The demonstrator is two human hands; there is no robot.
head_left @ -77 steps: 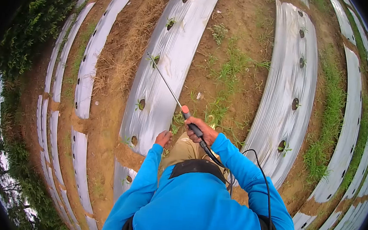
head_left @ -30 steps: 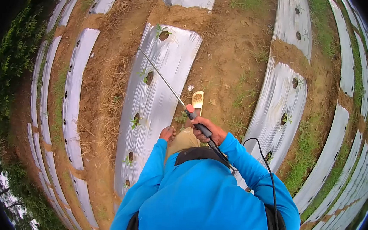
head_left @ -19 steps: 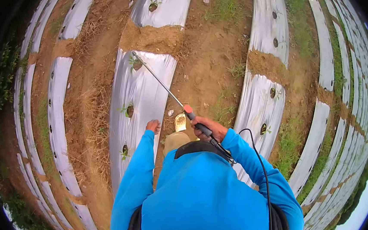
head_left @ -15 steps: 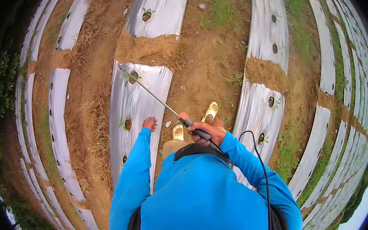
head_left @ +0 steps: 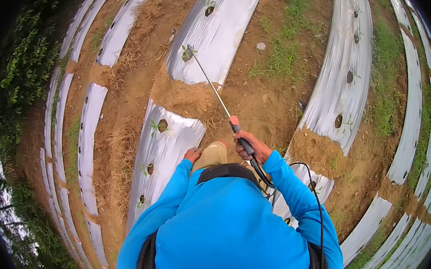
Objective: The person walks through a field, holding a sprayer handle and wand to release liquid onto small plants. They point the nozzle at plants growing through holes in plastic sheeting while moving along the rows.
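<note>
My right hand (head_left: 254, 145) is wrapped around the dark grip of a sprayer wand (head_left: 214, 88) with an orange-red piece at the front of its handle. The thin metal tube slants forward and left, its tip over a small seedling (head_left: 188, 53) in a hole of the silver plastic mulch (head_left: 215, 36). Whether spray comes out cannot be seen. A black hose (head_left: 307, 173) curves from near the handle along my right sleeve. Beside my thigh, my left hand (head_left: 192, 155) is loosely curled, and nothing shows in it.
A soil gap (head_left: 183, 97) splits the mulched bed ahead. Another seedling (head_left: 159, 126) grows in the nearer section. A bare dirt path (head_left: 258, 105) with grass tufts (head_left: 285, 51) runs between the beds. To the right lies a parallel mulched bed (head_left: 337, 93); trees (head_left: 21, 58) stand at far left.
I have moved forward along the path. The wand tip has passed from a seedling in the nearer section to one beyond the soil gap. My left hand has come back close to my thigh.
</note>
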